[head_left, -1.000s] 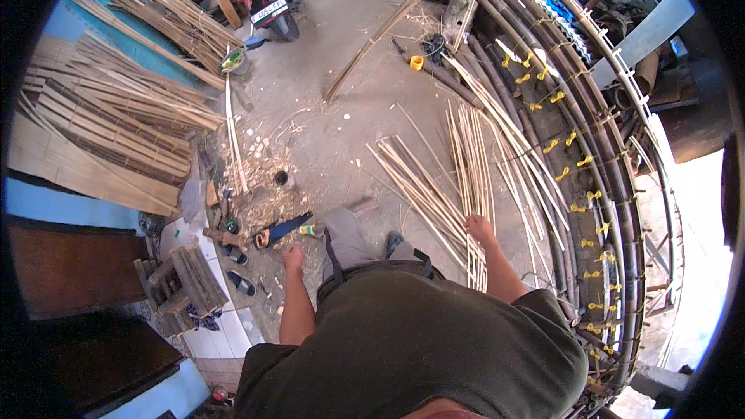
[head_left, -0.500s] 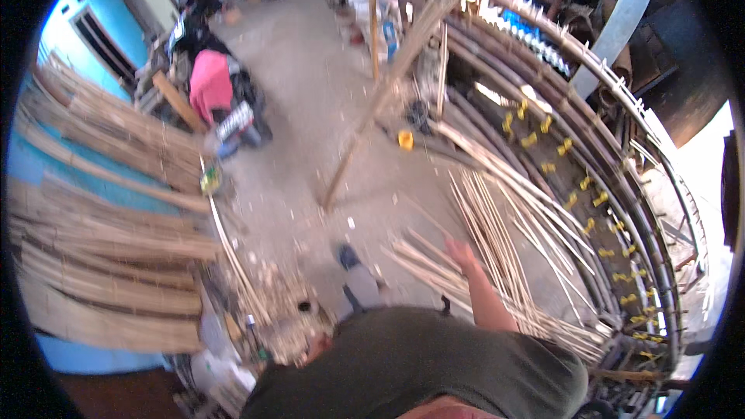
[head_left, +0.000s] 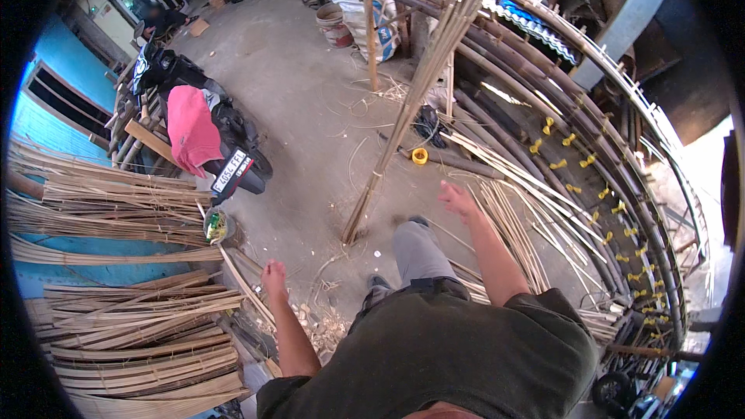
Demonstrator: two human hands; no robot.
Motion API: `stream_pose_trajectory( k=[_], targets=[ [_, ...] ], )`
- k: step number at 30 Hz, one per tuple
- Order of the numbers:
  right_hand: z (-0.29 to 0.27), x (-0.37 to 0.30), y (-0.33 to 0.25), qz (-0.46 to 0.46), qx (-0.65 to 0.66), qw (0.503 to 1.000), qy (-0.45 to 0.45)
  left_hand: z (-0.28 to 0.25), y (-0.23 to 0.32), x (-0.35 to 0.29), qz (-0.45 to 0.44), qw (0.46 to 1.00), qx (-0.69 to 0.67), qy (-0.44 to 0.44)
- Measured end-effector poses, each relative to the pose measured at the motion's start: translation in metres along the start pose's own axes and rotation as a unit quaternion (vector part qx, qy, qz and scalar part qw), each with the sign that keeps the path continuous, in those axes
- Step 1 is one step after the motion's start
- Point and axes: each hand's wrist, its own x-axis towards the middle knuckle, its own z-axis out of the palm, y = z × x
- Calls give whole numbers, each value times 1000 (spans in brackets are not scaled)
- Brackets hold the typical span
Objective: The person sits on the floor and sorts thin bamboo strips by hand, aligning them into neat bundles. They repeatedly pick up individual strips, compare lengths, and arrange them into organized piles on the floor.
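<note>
My left hand [head_left: 274, 278] hangs over the floor beside the stacked bamboo strips [head_left: 147, 365], its fingers curled in with nothing visible in them. Farther forward on the right, my right hand [head_left: 458, 200] is held out with the fingers partly apart and no object between them. Beneath it, long thin bamboo sticks [head_left: 508, 233] lie on the floor. In front of me a bundle of long bamboo strips [head_left: 403, 124] stands slanted, its foot on the concrete. Neither hand touches the bundle.
At the left is a parked motorbike [head_left: 237, 167] with a pink cloth [head_left: 190, 128] over it. A small bucket [head_left: 216, 225] stands near the strips. Bamboo poles [head_left: 559, 101] curve along the right. A yellow container [head_left: 420, 156] and a white sack [head_left: 372, 23] are ahead; a person [head_left: 163, 19] sits far back.
My view has shifted and I have moved forward toward the bundle. My left hand, mostly hidden before, has come out to the left. My right hand is farther forward.
</note>
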Motion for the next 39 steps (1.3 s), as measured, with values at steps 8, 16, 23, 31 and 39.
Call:
stream_pose_trajectory(
  k=[8, 16, 23, 31, 39],
  targets=[
    [-64, 264, -178, -193, 161, 966, -55, 83, -27, 11, -144, 987, 0, 70],
    [-145, 528, -282, -141, 222, 964, 30, 146, -55, -15, -181, 962, 191, 77],
    [-84, 512, -338, -175, 469, 829, -250, 171, -22, -24, -134, 928, 309, 160],
    [-24, 445, -348, -192, 442, 825, -294, 204, -5, -23, -127, 950, 248, 144],
    [134, 267, -413, -251, 323, 771, -488, 188, -66, -91, -188, 950, 74, 239]
  ],
)
